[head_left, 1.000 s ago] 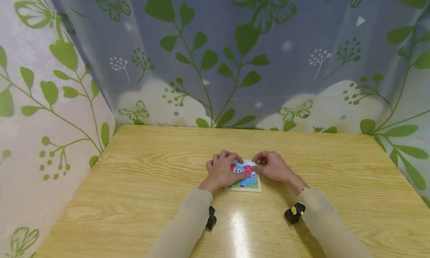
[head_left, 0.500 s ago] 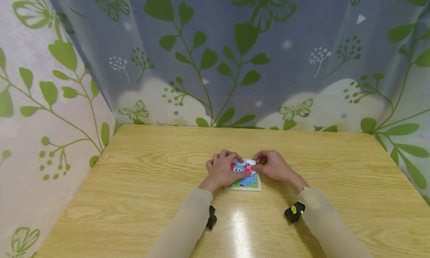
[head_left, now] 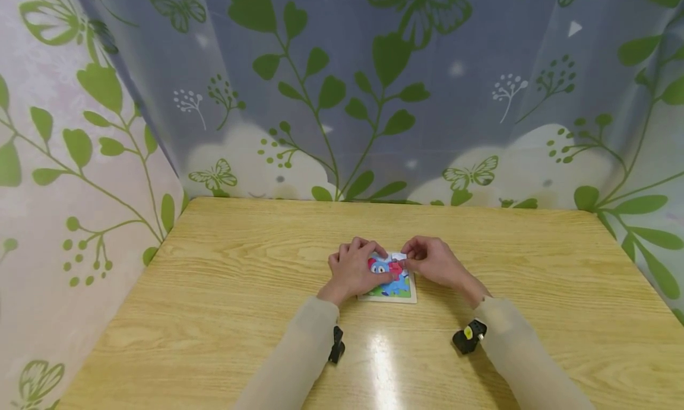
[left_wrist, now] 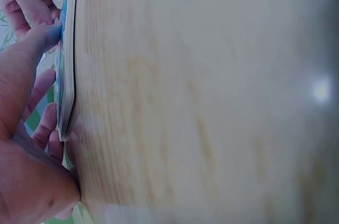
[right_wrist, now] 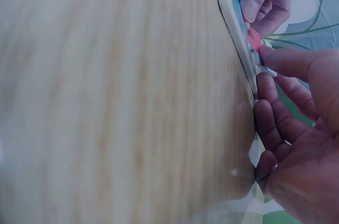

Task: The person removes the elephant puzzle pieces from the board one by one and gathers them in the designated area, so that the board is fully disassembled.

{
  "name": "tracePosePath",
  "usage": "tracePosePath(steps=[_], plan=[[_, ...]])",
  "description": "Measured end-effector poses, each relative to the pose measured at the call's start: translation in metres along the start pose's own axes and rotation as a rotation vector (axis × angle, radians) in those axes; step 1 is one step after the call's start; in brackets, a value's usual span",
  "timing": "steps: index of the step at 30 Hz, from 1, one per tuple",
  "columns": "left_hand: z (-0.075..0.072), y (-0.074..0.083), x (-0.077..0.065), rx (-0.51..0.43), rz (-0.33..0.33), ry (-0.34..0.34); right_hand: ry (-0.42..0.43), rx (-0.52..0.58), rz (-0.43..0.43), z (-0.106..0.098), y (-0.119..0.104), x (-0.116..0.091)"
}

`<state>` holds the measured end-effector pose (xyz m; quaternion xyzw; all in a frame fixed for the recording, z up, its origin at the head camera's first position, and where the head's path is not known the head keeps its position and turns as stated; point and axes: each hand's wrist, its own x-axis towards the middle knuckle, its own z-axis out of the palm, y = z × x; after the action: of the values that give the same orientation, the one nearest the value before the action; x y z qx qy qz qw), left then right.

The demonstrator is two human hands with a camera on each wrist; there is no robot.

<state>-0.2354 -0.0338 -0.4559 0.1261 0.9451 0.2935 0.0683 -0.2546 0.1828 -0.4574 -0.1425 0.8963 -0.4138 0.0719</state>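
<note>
Fingers of the left hand [head_left: 352, 272] were bent round the jigsaw puzzle's left and far edges, thumb on top, which should help keep it still. The puzzle [head_left: 396, 293] lay flat on the wooden table [head_left: 214, 309], its blue cartoon animal's head to the left, feet near; it looked almost square, with no clear long way. The right hand [head_left: 437, 264] pinched a pale piece [head_left: 398, 257] at the far right corner, best lined up first, then pressed gently.

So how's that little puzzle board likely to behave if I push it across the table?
The puzzle board looks stiff, since its edges run straight. It would probably slide rather than roll or tip, lying low and flat on the table.
</note>
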Motion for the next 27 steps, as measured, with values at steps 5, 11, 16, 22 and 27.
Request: tracePosePath(steps=[5,11,16,22,27], plan=[[0.001,0.000,0.001,-0.001,0.000,0.000,0.009,0.022,-0.003,0.001,-0.001,-0.001],[0.000,0.001,0.001,0.002,-0.006,0.002,0.018,0.055,-0.006,0.001,-0.002,-0.003],[-0.002,0.001,0.000,0.024,-0.011,-0.013,0.037,0.067,-0.014,0.000,-0.003,-0.004],[-0.003,0.002,0.000,0.037,-0.013,-0.021,0.059,0.080,-0.016,-0.005,0.002,-0.005],[-0.004,0.001,0.000,0.036,-0.007,-0.025,0.074,0.074,-0.015,-0.011,0.008,-0.007]])
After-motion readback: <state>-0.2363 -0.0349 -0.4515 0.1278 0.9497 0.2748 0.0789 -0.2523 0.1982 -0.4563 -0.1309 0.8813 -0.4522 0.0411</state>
